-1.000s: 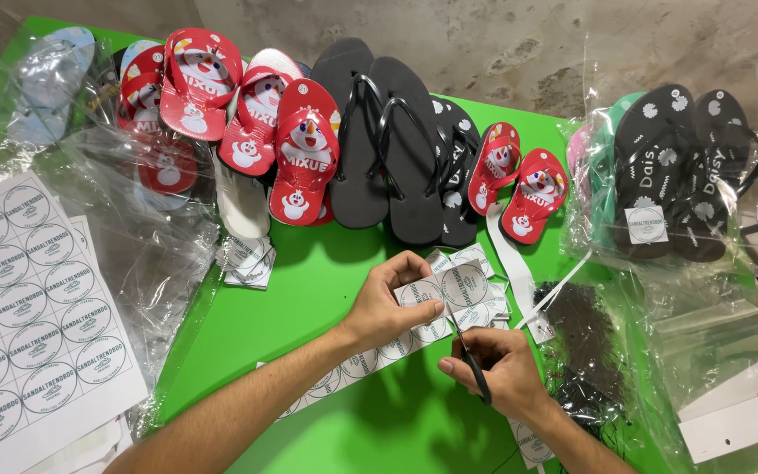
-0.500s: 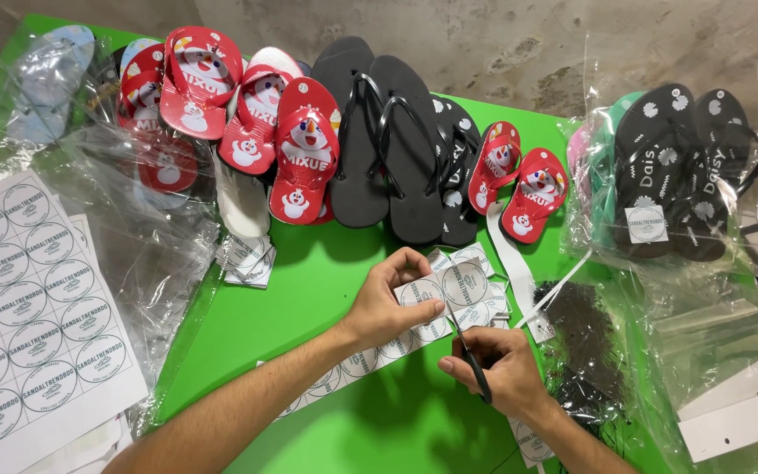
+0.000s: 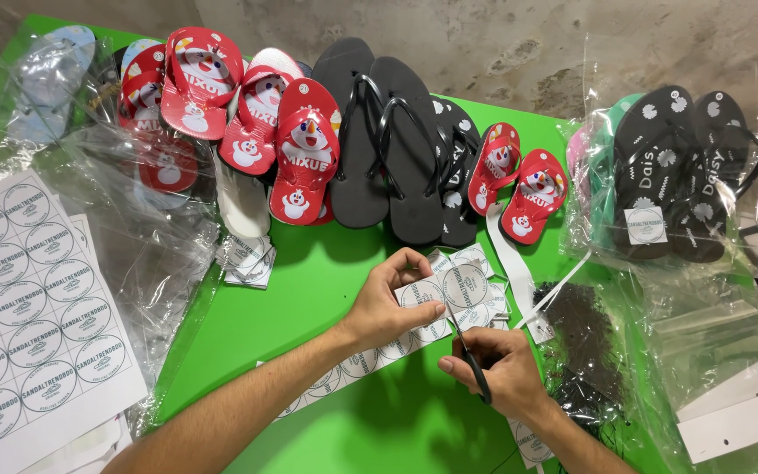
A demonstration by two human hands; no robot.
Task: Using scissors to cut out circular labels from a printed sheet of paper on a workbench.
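a: what have the hands got?

b: from my feed, the left hand (image 3: 388,307) pinches the far end of a strip of round paper labels (image 3: 401,338), which lies slanting across the green desk (image 3: 291,298), near the middle. the right hand (image 3: 506,373) is clenched around dark scissors (image 3: 471,360), blades up at the strip's edge just beside the left fingers.

a: and around them?

b: far side, a row of red cartoon flip-flops (image 3: 304,149) on the left, plain black flip-flops (image 3: 388,140) in the middle. far right, black flowered flip-flops in a clear bag (image 3: 677,167). near left, a white sheet of round labels (image 3: 24,316), partly under clear plastic wrap (image 3: 142,228). cut labels (image 3: 247,254) lie stacked left of the strip.
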